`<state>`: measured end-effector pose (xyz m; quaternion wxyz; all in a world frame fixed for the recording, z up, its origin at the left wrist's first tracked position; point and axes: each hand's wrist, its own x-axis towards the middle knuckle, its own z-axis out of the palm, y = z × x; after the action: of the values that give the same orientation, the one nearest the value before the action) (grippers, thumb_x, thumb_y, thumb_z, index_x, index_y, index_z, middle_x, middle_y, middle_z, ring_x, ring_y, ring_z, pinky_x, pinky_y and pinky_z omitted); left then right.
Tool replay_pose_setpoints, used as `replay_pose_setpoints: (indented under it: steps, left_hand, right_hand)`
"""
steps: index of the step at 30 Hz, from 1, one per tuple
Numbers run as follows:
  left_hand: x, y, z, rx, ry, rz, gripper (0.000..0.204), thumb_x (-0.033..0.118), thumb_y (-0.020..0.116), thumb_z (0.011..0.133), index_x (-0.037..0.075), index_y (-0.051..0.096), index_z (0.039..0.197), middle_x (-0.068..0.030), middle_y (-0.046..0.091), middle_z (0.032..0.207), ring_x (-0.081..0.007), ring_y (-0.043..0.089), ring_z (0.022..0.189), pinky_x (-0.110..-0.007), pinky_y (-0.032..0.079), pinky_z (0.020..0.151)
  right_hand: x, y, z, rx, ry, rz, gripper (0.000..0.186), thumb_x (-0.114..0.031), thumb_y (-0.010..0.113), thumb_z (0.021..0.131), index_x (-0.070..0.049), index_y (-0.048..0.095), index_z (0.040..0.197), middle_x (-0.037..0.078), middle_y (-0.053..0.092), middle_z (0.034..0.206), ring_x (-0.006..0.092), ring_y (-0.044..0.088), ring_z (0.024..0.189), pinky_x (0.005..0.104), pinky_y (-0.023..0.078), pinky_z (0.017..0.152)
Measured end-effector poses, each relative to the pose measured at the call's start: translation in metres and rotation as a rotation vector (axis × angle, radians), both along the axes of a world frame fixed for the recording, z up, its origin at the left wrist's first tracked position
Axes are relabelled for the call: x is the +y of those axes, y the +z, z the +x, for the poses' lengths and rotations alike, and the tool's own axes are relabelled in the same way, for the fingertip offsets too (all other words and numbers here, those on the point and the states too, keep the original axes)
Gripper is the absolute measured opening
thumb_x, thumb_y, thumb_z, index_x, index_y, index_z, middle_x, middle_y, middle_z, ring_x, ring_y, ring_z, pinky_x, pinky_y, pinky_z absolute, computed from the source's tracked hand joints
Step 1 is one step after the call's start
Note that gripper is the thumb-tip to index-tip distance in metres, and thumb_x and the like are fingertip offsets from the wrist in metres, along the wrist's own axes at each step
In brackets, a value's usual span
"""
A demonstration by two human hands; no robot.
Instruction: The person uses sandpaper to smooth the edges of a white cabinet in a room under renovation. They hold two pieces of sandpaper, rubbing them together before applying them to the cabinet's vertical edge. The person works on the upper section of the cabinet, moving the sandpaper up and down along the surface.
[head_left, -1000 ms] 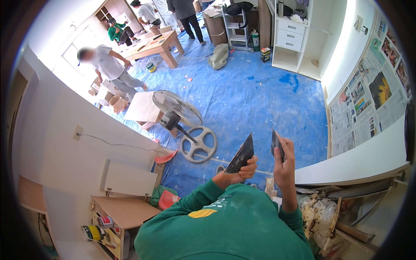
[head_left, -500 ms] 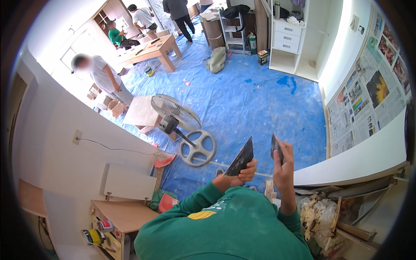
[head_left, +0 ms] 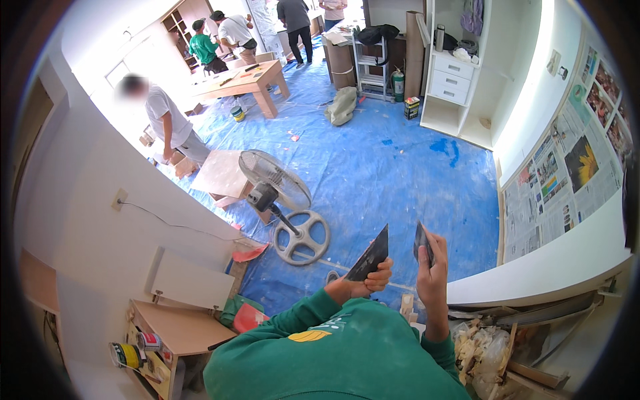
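My left hand [head_left: 375, 279] is closed around the lower edge of a dark flat plate [head_left: 371, 256], thin and angular like a putty spreader, with faint pale marks on it. To its right, my right hand [head_left: 433, 265] grips a smaller-looking dark flat plate [head_left: 421, 241], seen nearly edge-on between thumb and fingers. Both plates are held up in front of my chest, tilted and apart from each other. Whether either has a handle is hidden by the fingers. Green sleeves cover my forearms.
A standing fan [head_left: 273, 187] is ahead on blue floor sheeting [head_left: 373, 173]. At lower left stands a small wooden cabinet [head_left: 180, 327] with cans. Debris bags [head_left: 483, 357] lie at lower right. Beyond are a wooden table [head_left: 247, 80], a stepladder [head_left: 371, 67] and several people.
The view has shifted slightly, and my hands with both plates appear a little lower. In the background, the person in green has straightened up near another person in white.
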<state>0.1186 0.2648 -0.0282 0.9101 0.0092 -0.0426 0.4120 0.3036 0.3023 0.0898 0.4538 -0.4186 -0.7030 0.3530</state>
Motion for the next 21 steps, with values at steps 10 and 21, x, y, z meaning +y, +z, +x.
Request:
replay_pose_setpoints:
  steps: [10,21]
  left_hand:
    - [-0.003,-0.003,0.002,0.046,0.027,-0.01,0.044,0.048,0.042,0.106,0.008,0.048,0.088,0.0002,0.045,0.061,-0.0088,0.043,0.047,-0.022,0.038,0.043]
    - [-0.001,0.0,0.005,0.025,0.0,0.008,0.052,0.057,0.04,0.105,0.01,0.05,0.088,0.0015,0.046,0.061,-0.0077,0.043,0.047,-0.021,0.039,0.044]
  right_hand:
    - [0.003,-0.004,0.001,0.007,0.017,-0.018,0.037,-0.005,0.047,0.104,0.0,0.055,0.14,0.015,0.054,0.119,0.0251,0.053,0.106,0.034,0.043,0.094]
    - [0.005,-0.013,0.005,0.01,-0.015,-0.032,0.036,-0.013,0.047,0.107,0.002,0.056,0.138,0.01,0.053,0.119,0.0168,0.05,0.098,0.0283,0.043,0.087]
